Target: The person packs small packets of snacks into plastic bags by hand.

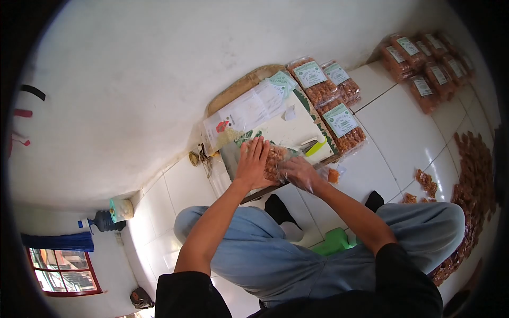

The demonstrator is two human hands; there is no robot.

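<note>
A clear plastic bag of brown snack pieces (274,163) lies on a low white-topped table (302,117) in front of me. My left hand (252,161) rests flat along the bag's left side, its fingers stretched out. At the bag's right end, my right hand (300,173) has its fingers curled on the plastic; the fingertips are partly hidden. Just beyond that hand lie a knife or scissors with a yellow-green handle (316,146). A small packet of orange contents (333,175) sits by the table's near edge.
Printed plastic bags (228,121) and green labels (281,85) lie at the table's back left. Filled labelled packs (339,121) stand along its right side, with another stack (424,66) farther right. Many small brown packets (472,175) cover the floor at right. A green object (335,241) lies between my legs.
</note>
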